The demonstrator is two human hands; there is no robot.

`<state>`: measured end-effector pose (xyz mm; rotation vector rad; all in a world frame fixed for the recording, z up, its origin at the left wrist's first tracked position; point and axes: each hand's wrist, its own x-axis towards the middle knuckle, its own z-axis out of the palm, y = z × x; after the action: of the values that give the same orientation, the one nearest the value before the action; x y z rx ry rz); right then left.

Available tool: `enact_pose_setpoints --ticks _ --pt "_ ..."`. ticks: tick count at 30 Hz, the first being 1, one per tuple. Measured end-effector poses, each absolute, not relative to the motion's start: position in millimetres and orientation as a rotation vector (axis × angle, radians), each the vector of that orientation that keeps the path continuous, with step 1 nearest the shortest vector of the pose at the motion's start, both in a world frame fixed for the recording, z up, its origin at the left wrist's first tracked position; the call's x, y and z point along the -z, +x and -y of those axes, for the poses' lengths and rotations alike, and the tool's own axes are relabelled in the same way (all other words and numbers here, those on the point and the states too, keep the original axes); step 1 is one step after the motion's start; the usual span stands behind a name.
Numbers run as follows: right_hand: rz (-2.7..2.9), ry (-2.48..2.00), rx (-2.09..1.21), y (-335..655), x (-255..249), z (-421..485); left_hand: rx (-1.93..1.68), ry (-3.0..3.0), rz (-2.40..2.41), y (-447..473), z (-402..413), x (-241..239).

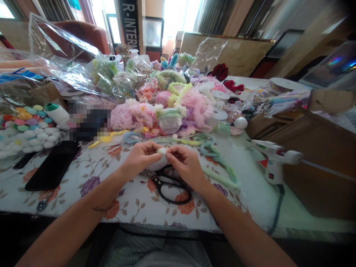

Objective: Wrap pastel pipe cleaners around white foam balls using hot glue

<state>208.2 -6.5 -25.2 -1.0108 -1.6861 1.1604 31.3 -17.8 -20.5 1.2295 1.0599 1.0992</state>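
Over the floral tablecloth (130, 207), my left hand (143, 155) and my right hand (185, 163) meet, both closed in a pinch. Between their fingertips is a small pale fuzzy piece (161, 151), whitish with a yellow-green tint; its kind is too small to make out. Black-handled scissors (174, 193) lie on the cloth just below, partly covered by my right hand. Green and yellow fuzzy strips (226, 168) curve across the cloth to the right of my hands. A blue fuzzy loop (132, 137) lies behind my left hand.
A white glue gun (274, 157) stands at the right before a cardboard box (319, 159). A black phone (52, 167) lies at the left, near a bag of colourful pom-poms (33, 129). Pink fluffy trims (133, 115) and plastic-wrapped craft pieces pile up at the back.
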Motion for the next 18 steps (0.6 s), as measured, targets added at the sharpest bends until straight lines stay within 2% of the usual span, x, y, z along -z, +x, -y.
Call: enact_pose_setpoints --ticks 18 --pt "1.678 -1.019 -1.147 207.4 26.7 7.5 -1.131 1.194 -1.055 30.6 16.8 24.5"
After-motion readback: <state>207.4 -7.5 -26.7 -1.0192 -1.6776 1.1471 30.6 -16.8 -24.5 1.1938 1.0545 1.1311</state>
